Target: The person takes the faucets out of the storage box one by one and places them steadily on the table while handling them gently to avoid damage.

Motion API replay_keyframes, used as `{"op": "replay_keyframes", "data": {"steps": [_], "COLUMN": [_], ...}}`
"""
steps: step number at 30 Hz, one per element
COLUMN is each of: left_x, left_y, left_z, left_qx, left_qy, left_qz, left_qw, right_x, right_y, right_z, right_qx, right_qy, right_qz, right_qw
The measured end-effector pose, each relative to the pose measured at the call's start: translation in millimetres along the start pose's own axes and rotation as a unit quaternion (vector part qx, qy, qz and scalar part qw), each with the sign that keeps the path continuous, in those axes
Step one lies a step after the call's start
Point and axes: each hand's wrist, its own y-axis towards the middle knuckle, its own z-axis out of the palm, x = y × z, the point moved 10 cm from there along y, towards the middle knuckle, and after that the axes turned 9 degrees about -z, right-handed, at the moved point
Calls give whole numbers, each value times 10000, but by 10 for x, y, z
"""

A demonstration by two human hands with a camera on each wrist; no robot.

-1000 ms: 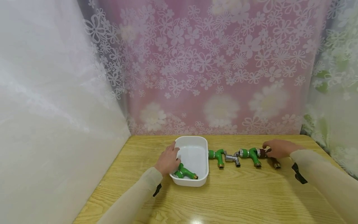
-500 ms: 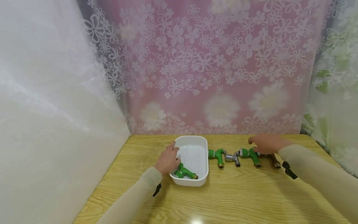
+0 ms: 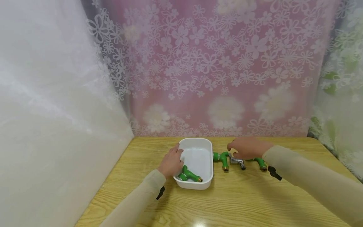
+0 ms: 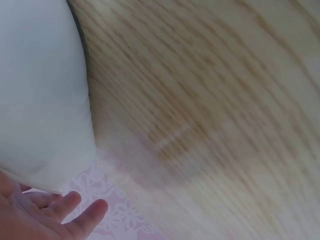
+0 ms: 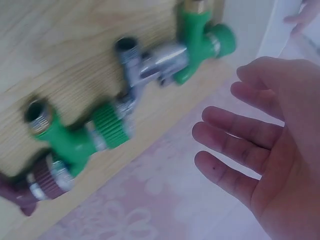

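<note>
My left hand grips the left rim of a white plastic tub, its fingers over the edge. Inside the tub's near end lies a green tap with a brass tip. To the tub's right runs a row of taps: a green one, a chrome one, another green one and a brown one. Above the chrome and second green taps hovers my right hand, fingers loosely bent and holding nothing. In the head view that hand and sleeve cover the brown tap.
The taps lie on a wood-grain table, near its back edge. A pink flowered curtain hangs behind it, with a white sheet at the left and a green-patterned curtain at the right.
My right hand has moved left along the row, from the brown tap to over the chrome and green taps, with nothing in it. The left hand stays at the tub's rim.
</note>
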Motion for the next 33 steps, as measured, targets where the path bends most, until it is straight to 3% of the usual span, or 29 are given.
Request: {"op": "replay_keyframes", "data": {"steps": [17,33], "left_x": [17,45], "left_y": [29,61], "left_z": [19,42], "left_qx": [-58,-106], "left_qy": [48,61], "left_qz": [-13,-32], "left_qw": [10000,9999], "right_x": [774,1067], "right_y": [468,902], "right_z": [-237,-87], "right_qx": [133,661], "right_qy": [-166,-283], "right_qz": [-732,-932], "right_qw": [9971,9930]}}
